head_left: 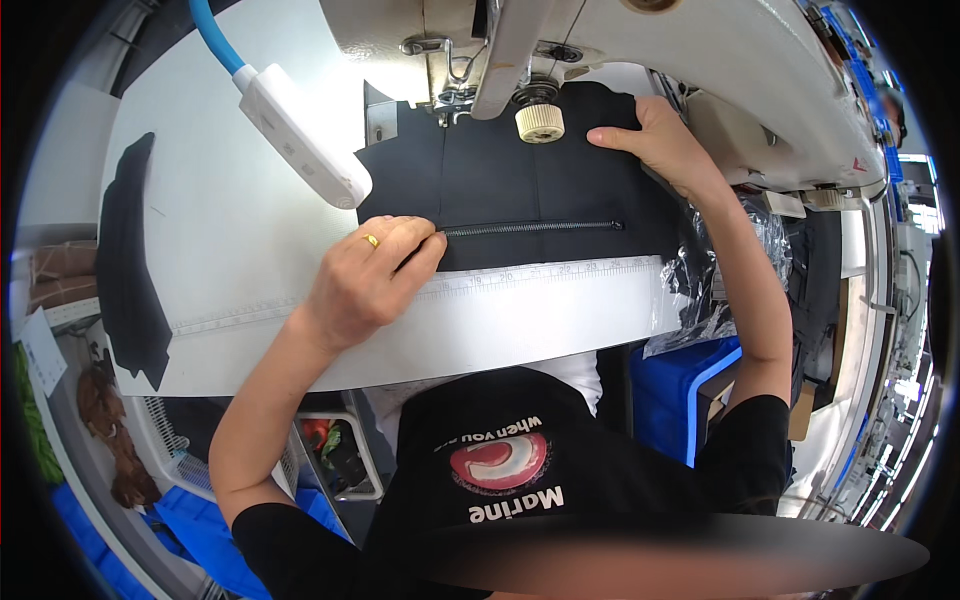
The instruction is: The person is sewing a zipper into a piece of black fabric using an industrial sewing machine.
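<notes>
A black fabric piece (pixel 510 170) with a metal zipper (pixel 535 228) across its lower part lies on the white worktable (pixel 240 360), its top beneath the sewing machine's presser foot area (pixel 450 115). My left hand (pixel 380 270), a ring on one finger, is closed on the zipper's left end, partly hiding it. My right hand (pixel 660 145) grips the fabric's upper right edge with the thumb on top; its fingertips are hidden.
Stacked black pieces (pixel 130 260) lie at the left. A white device on a blue cable (pixel 300 135) hangs above the table. A ruler strip (pixel 520 273) runs below the fabric. Clear plastic bags (pixel 710 290) lie right; a blue bin (pixel 675 400) and baskets (pixel 340 445) sit below.
</notes>
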{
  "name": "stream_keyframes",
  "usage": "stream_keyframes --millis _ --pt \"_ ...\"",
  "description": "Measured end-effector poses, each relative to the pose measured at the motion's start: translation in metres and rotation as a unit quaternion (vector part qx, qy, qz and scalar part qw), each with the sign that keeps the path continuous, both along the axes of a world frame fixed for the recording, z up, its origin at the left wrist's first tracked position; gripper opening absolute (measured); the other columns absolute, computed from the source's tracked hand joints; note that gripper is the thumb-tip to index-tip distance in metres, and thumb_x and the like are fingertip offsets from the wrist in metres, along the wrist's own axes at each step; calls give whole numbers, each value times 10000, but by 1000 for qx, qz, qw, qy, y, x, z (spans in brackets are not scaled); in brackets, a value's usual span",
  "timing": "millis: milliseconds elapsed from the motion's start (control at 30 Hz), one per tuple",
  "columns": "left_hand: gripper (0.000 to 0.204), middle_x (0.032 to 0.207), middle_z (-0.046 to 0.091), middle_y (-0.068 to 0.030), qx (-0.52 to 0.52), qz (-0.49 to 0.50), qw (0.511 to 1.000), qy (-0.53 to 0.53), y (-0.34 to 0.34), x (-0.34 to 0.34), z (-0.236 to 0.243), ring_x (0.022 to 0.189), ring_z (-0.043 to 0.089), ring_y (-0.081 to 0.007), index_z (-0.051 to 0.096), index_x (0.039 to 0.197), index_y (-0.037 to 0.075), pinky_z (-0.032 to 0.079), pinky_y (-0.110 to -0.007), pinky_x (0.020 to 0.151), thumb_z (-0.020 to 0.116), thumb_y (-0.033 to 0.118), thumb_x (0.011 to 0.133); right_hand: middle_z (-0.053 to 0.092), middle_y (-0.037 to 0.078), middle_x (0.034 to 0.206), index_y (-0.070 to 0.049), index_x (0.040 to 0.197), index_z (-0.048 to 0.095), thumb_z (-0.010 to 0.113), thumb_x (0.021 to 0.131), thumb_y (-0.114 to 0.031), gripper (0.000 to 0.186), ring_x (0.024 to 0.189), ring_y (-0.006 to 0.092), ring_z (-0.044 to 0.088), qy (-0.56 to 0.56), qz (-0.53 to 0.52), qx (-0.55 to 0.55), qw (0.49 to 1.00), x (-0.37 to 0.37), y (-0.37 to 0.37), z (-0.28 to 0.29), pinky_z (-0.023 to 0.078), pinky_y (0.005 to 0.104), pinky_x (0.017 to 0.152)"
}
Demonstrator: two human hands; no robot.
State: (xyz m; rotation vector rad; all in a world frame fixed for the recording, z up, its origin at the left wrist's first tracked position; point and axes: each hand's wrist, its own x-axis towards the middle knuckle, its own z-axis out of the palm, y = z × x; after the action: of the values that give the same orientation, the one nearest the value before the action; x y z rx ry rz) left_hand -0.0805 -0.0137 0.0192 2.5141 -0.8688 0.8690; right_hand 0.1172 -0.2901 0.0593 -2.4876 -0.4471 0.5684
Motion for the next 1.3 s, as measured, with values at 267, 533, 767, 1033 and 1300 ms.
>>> stream_keyframes --millis 267,533,767,1033,1300 --pt "260 857 620 -72 73 -22 997 -26 20 68 2 769 622 -213 682 915 9 538 -356 758 682 59 660 672 166 1078 5 1137 620 670 831 -272 416 1017 300 629 -299 23 32 954 52 11 -37 481 397 877" --pt "315 859 630 -99 61 -5 998 -8 19 72 0 798 631 -238 679 957 -20 537 -338 765 685 42 648 674 141 1044 -33 1071 652 682 844 -205 287 967 315 627 -487 134 -74 860 -21 4 13 487 395 848" --pt "254 852 627 -82 56 9 998 -6 18 72 1 761 633 -219 666 898 5 541 -329 759 674 50 648 672 110 1126 -26 1190 608 674 851 -295 437 977 220 635 -703 -126 3 700 22 -221 127 471 329 882" --pt "277 767 595 -67 52 -4 998 -42 15 72 4 667 589 -198 683 863 -9 526 -337 717 688 43 590 642 166 1166 40 1269 560 575 933 -393 548 1042 218 635 -254 -417 98 867 167 -438 144 495 322 896" --pt "277 764 596 -68 53 4 998 -43 15 73 2 657 586 -197 685 858 -10 527 -333 709 694 26 583 629 159 1180 19 1249 561 528 966 -308 434 1068 253 627 -176 -444 364 800 144 -401 148 507 387 922"
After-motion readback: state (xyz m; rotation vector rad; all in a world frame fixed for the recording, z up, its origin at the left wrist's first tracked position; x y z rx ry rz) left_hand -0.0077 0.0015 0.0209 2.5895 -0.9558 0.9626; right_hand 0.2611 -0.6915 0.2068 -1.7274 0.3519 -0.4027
